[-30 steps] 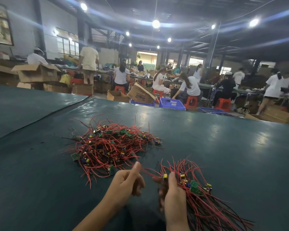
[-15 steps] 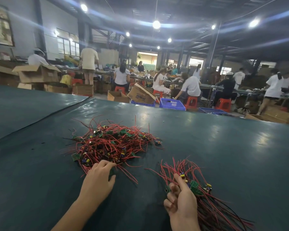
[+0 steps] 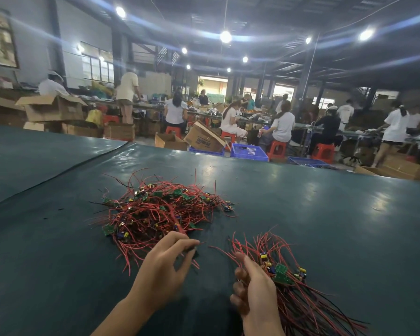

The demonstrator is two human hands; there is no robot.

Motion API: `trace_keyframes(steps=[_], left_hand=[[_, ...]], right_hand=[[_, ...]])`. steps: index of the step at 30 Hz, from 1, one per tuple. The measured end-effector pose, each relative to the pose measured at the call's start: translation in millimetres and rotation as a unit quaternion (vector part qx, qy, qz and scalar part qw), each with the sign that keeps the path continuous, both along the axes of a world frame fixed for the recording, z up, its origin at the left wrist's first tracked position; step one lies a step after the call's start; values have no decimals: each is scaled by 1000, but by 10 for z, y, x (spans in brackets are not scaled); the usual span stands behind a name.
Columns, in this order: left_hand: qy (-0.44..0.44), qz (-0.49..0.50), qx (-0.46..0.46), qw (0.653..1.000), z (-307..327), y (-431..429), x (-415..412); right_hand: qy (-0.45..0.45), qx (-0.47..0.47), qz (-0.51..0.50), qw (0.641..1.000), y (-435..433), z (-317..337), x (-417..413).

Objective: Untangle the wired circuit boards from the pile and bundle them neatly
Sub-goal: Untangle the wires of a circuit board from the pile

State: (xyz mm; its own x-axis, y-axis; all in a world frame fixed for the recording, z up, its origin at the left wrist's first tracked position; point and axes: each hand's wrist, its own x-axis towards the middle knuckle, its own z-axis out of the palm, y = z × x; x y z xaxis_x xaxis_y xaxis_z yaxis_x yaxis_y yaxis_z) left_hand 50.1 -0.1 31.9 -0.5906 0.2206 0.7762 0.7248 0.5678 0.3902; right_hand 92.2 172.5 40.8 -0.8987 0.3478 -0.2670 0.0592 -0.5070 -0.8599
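A tangled pile of small green circuit boards with red and black wires (image 3: 160, 212) lies on the dark green table (image 3: 325, 214). My left hand (image 3: 165, 267) sits at the pile's near edge and pinches red wires between thumb and fingers; the wires run up into the pile. My right hand (image 3: 255, 284) grips a sorted bundle of wired boards (image 3: 291, 287), boards near my fingers, wire tails fanning out toward the lower right and wire ends sticking up past my thumb.
The table's far edge (image 3: 252, 161) borders an aisle with cardboard boxes (image 3: 204, 139), blue crates (image 3: 249, 151) and red stools. Several people work at benches beyond. A seam in the table cover (image 3: 58, 173) runs diagonally at the left.
My left hand went from beside the right hand out to the pile, then drew back toward me pinching red wires. My right hand stayed holding the bundle.
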Motion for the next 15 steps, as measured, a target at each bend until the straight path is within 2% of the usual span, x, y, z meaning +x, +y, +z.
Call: trace_keyframes(steps=[5,15], left_hand=[[63,-103,14,993,22,223,175],[21,-141,32,989,-8,261,207]], right_hand=[[-8,55,62,997,-82,-5,19],[60,144,95,983,-139,36,96]])
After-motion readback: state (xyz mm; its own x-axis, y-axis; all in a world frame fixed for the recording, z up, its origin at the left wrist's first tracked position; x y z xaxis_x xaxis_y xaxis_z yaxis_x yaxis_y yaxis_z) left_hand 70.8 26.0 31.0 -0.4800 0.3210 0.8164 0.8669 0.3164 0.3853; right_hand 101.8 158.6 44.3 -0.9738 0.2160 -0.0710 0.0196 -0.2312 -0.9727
